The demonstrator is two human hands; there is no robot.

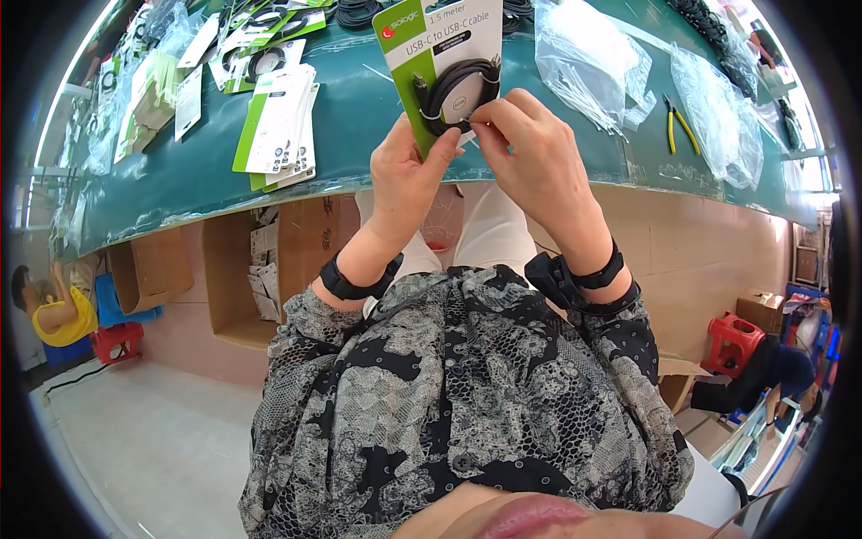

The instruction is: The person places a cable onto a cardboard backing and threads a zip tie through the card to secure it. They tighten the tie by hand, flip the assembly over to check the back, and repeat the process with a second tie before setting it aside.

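A green-and-white backing card (404, 63) stands tilted above the near edge of the table, with a coiled black cable (460, 83) lying against its front. Thin white ties cross the coil at its left and right sides. My left hand (409, 175) grips the card's lower left corner, thumb in front and fingers mostly behind. At the coil's lower edge, my right hand (532, 148) pinches thumb and forefinger together on what looks like a thin cable tie, mostly hidden by the fingertips.
Stacked backing cards (283, 126) and carded cables (265, 61) lie left on the green table (350, 117). Right are a clear bag of white ties (588, 67), yellow-handled cutters (680, 126) and another plastic bag (718, 117). Open cardboard boxes (238, 278) stand below; other people are at both sides.
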